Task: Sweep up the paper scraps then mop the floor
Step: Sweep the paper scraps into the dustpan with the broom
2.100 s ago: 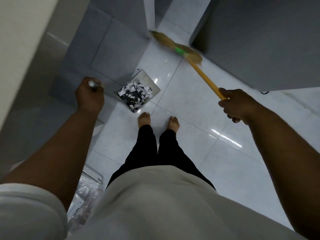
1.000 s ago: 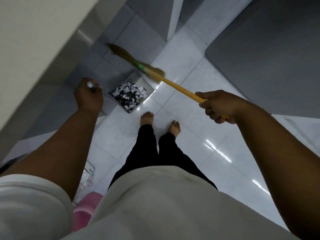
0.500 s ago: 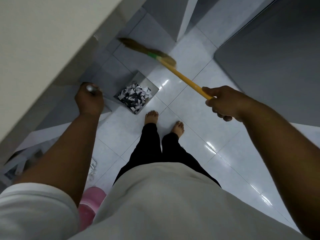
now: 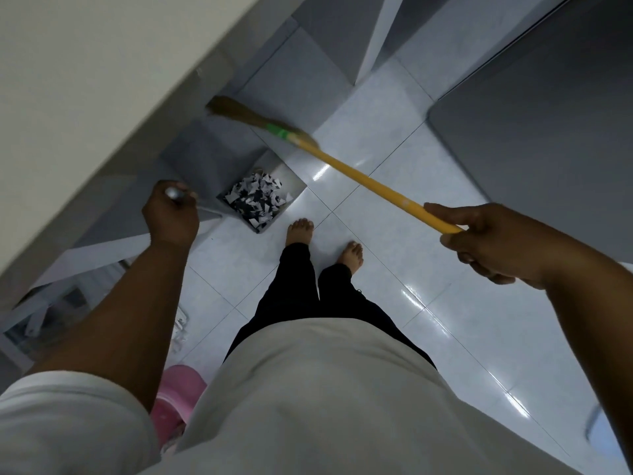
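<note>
My left hand (image 4: 171,216) grips the metal top of the dustpan handle (image 4: 174,193). The grey dustpan (image 4: 291,176) hangs just above the white tiled floor ahead of my bare feet. A heap of black-and-white paper scraps (image 4: 258,200) fills it. My right hand (image 4: 486,240) grips the yellow stick of a broom (image 4: 363,181). The stick slants up to the left, and its straw head (image 4: 236,111) with a green band is off the floor, close to the wall at the left.
A pale wall (image 4: 85,97) runs along the left, with a grey step or ledge (image 4: 205,156) under it. A pink bucket (image 4: 174,392) stands by my left leg. A large grey panel (image 4: 531,132) fills the upper right. Glossy white tiles (image 4: 445,320) spread to the right.
The broom head swung from the upper middle over to the left wall side. My left hand kept its hold on the dustpan. The view turned, bringing the pink bucket in.
</note>
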`<state>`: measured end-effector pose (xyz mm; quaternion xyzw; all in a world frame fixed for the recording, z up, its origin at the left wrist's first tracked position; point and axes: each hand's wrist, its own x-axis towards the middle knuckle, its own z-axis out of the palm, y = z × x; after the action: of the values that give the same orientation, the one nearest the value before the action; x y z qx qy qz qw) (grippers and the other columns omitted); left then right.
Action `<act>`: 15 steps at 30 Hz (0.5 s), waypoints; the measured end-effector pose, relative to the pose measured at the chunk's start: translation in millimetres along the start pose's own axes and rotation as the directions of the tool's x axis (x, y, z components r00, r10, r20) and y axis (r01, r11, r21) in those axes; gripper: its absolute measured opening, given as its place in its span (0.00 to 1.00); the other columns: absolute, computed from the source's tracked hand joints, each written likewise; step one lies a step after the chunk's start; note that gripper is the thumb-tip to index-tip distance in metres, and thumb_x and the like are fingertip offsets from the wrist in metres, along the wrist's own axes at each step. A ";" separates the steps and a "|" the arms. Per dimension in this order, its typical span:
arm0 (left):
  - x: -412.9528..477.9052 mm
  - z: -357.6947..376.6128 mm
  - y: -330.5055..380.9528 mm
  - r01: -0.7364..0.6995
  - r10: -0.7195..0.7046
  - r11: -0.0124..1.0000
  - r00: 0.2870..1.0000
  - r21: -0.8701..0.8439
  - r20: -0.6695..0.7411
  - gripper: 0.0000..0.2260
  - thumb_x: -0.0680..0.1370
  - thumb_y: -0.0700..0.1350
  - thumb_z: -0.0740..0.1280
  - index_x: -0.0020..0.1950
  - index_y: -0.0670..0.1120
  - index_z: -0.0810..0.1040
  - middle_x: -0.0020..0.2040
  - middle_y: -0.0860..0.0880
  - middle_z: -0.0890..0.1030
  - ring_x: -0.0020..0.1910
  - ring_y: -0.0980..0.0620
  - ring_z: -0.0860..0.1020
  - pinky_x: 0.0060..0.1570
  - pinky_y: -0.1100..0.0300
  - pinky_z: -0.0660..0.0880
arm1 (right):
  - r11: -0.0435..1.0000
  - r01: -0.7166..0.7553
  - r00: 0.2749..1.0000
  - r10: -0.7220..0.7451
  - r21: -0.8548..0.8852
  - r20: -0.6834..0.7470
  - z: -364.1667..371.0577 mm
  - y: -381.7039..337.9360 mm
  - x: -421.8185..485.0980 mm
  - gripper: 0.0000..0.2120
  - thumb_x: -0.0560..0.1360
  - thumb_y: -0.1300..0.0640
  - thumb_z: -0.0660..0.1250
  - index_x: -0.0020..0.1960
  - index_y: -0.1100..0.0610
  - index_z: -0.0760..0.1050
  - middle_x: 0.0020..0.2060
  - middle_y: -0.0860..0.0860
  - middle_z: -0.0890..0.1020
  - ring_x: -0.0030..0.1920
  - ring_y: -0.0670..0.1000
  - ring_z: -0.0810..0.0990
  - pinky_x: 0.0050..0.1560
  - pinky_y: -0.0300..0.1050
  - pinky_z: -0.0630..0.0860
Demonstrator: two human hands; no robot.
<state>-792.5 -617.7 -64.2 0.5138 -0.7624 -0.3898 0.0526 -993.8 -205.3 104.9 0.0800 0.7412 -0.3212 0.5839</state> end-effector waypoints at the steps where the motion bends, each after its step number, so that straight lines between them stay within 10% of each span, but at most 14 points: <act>1: -1.4 -3.0 -2.8 -0.008 0.008 1.000 1.000 0.006 -0.005 0.17 0.77 0.35 0.67 0.40 0.58 0.71 0.46 0.52 0.79 0.49 0.56 0.77 0.50 0.78 0.71 | 1.000 0.003 1.000 -0.003 -0.012 -0.026 -3.2 -1.8 1.9 0.23 0.80 0.59 0.63 0.68 0.35 0.71 0.28 0.52 0.67 0.23 0.48 0.61 0.23 0.38 0.60; 4: -6.3 -12.9 -12.5 0.011 -0.012 1.000 1.000 -0.006 -0.017 0.17 0.76 0.35 0.67 0.40 0.58 0.72 0.49 0.49 0.79 0.50 0.54 0.77 0.56 0.67 0.73 | 0.998 -0.001 0.995 -0.005 -0.062 -0.097 -5.6 -6.0 17.4 0.23 0.80 0.58 0.63 0.70 0.37 0.68 0.27 0.52 0.69 0.22 0.47 0.64 0.23 0.39 0.63; 15: -39.9 -23.6 -37.9 -0.003 0.006 0.998 0.999 0.069 -0.047 0.05 0.76 0.33 0.68 0.50 0.39 0.80 0.48 0.49 0.79 0.50 0.54 0.76 0.47 0.83 0.65 | 0.994 -0.114 0.992 0.113 0.004 0.058 60.7 -16.2 62.6 0.22 0.77 0.61 0.62 0.67 0.42 0.73 0.28 0.50 0.65 0.25 0.48 0.59 0.24 0.39 0.58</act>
<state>-734.4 -603.9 -59.7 0.5227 -0.7751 -0.3508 0.0539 -971.5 -268.6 46.9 0.1148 0.7173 -0.2922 0.6220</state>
